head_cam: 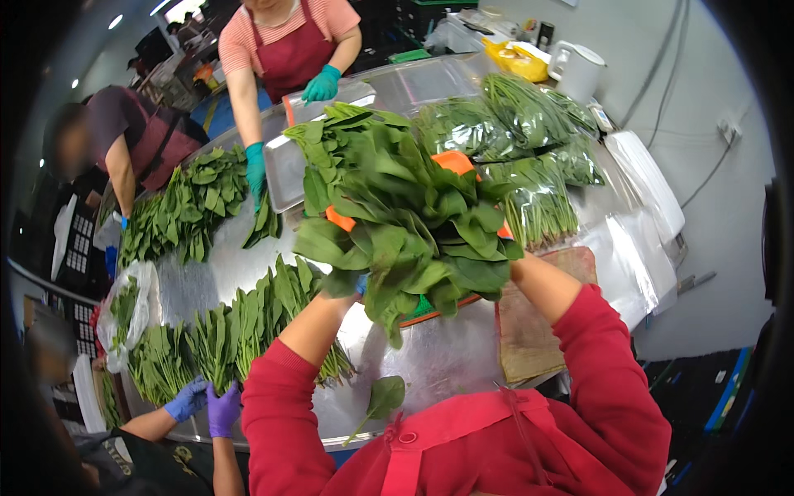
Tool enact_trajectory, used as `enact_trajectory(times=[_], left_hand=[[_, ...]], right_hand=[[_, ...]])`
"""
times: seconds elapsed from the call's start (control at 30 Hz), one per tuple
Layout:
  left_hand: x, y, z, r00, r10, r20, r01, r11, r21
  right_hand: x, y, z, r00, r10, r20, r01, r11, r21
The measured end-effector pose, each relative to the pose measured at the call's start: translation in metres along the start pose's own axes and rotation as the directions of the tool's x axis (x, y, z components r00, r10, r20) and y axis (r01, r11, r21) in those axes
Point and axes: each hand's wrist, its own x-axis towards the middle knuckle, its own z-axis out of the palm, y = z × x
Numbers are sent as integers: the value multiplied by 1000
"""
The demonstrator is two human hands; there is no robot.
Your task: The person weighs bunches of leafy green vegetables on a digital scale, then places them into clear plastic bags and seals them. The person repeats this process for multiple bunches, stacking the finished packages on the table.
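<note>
A big bunch of leafy greens is lifted in front of me between my two forearms. Its leaves cover nearly all of my left hand; only a bit of blue glove shows at the wrist. My right hand is mostly behind the leaves too, with an orange edge near it. How the fingers hold the bunch is hidden. More greens lie just beyond it, beside a metal tray. Under the bunch, part of a green thing with an orange rim shows. A single loose leaf lies near the table's front edge.
Bagged greens lie at the back right, near a white jug. A stained board or cloth and clear plastic bags are on the right. Rows of greens line the left. Co-workers' gloved hands reach over the metal table.
</note>
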Motion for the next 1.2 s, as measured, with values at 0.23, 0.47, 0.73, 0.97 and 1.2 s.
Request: enact_trajectory(times=[0.23,0.47,0.73,0.97,1.2], left_hand=[[-6,23,15,997,17,-77,-43,940,-339],[25,182,126,948,-65,-313,-194,662,-724],[83,276,323,847,-479,232,357,187,-915],[61,215,393,874,-330,357,483,671,-562],[-4,215,351,989,2,145,-9,999,45]], right_hand=[[-35,-10,-32,1000,0,-21,-1,999,-45],[-134,-56,-139,966,176,189,-170,984,-45],[-145,45,-212,570,680,461,-245,676,-695],[-193,182,-197,678,497,541,-445,864,-236],[-201,187,-190,765,401,504,-351,916,-195]])
